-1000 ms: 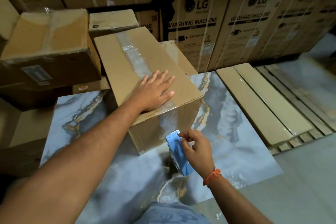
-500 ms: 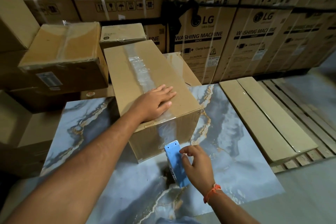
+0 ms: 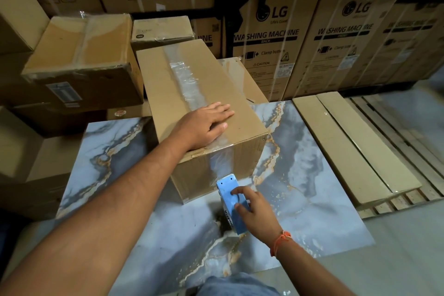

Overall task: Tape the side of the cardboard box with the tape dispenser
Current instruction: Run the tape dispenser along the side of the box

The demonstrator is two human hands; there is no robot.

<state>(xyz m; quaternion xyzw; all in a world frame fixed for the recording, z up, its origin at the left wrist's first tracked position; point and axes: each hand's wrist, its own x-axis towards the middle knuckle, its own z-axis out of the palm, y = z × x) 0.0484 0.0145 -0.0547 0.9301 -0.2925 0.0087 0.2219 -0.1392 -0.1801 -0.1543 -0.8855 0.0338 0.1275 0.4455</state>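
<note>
A brown cardboard box (image 3: 165, 94) stands on a blue marbled slab (image 3: 300, 175). Clear tape (image 3: 186, 81) runs along the box top and down its near side. My left hand (image 3: 204, 125) lies flat on the top near the front edge, over the tape. My right hand (image 3: 254, 211) grips a blue tape dispenser (image 3: 229, 196). Its toothed blade touches the lower part of the near side, where the tape ends close to the slab.
Smaller cardboard boxes (image 3: 81, 60) are stacked to the left and behind. Large washing machine cartons (image 3: 276, 38) form a wall at the back. Flat cardboard packs (image 3: 355, 151) on a wooden pallet lie to the right. My knee (image 3: 235, 286) shows at the bottom edge.
The right hand has shifted its fingers further onto the dispenser's back, pressing it low against the box side. The left hand's fingers have closed together on the top. The view has tilted upward.
</note>
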